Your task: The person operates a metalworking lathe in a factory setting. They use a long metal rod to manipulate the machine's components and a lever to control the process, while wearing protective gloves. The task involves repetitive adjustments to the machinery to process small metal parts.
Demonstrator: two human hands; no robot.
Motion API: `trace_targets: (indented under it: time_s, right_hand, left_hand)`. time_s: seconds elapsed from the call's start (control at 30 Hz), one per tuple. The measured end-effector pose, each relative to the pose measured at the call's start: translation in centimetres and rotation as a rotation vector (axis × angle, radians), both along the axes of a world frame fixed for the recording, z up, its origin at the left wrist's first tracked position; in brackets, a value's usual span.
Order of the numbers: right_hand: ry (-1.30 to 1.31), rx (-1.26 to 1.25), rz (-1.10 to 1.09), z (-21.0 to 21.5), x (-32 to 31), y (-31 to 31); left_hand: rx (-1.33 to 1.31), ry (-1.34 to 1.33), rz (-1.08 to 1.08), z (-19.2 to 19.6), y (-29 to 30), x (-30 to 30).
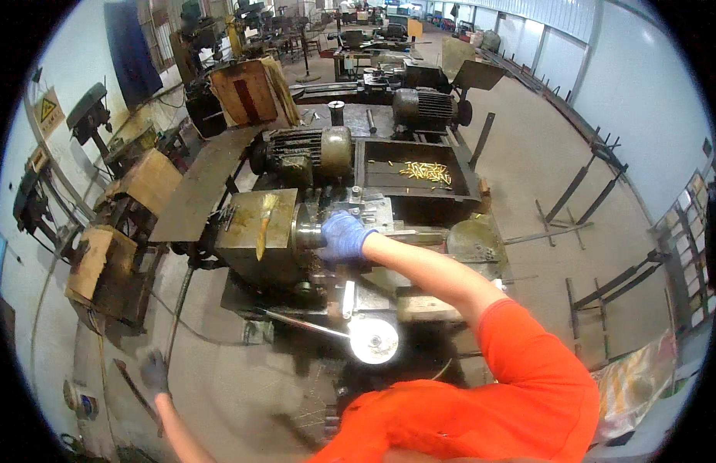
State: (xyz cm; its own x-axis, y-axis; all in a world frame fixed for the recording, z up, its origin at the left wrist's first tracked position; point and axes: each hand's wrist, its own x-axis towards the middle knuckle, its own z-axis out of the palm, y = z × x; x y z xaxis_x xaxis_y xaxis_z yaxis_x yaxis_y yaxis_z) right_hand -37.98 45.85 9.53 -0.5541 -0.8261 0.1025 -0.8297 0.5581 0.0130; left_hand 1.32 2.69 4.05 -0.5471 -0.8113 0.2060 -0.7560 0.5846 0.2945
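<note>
My right hand (344, 236), in a blue glove, is closed at the front of the metal spindle (308, 234) of a small lathe (261, 266). The glove hides whatever its fingers hold. Low on the left, my left hand (153, 372) wears a grey glove and is smeared by motion. It is beside the lower end of a long metal rod (180, 315) that slopes down from the lathe. A brush (265, 225) with pale bristles lies on the lathe's headstock cover, near small metal tools (228, 214).
Behind the lathe, a dark tray (385, 171) contains several small brass-coloured pieces (427, 171). An electric motor (311, 152) stands left of it. A white round handwheel (374, 340) and a slanting lever (304, 322) project toward me. Metal stands (585, 185) are on the right floor.
</note>
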Motion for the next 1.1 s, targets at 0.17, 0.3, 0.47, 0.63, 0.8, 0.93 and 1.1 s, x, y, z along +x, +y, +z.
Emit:
trace_targets:
  time_s: [0.17, 0.3, 0.47, 0.63, 0.8, 0.93, 1.1]
  right_hand:
    - [-0.082, -0.167, 0.034, -0.3, -1.1, 0.5]
    - [-0.072, -0.199, 0.047, -0.1, -0.5, -0.2]
    - [-0.081, -0.239, 0.075, 0.2, -0.5, 0.5]
    - [-0.165, -0.307, 0.078, -0.6, -0.5, -0.1]
    - [-0.017, -0.179, -0.017, 0.4, -0.3, 1.3]
    - [0.031, -0.203, -0.156, 4.4, 0.7, 6.6]
    - [0.045, -0.257, -0.354, 4.1, -5.4, 14.1]
  left_hand:
    - [0.056, -0.003, 0.223, -3.9, 2.4, 3.1]
    - [0.234, 0.099, 0.355, -1.4, 3.2, 3.0]
    - [0.145, 0.077, 0.387, -3.2, 4.3, 3.2]
    - [-0.086, -0.069, 0.336, -7.5, 11.4, 4.5]
    - [0.146, 0.079, 0.339, -2.7, 18.2, 0.9]
    - [0.328, 0.272, 0.243, -4.9, 14.8, 2.5]
    - [-0.002, 0.071, -0.072, 0.7, 16.5, -2.1]
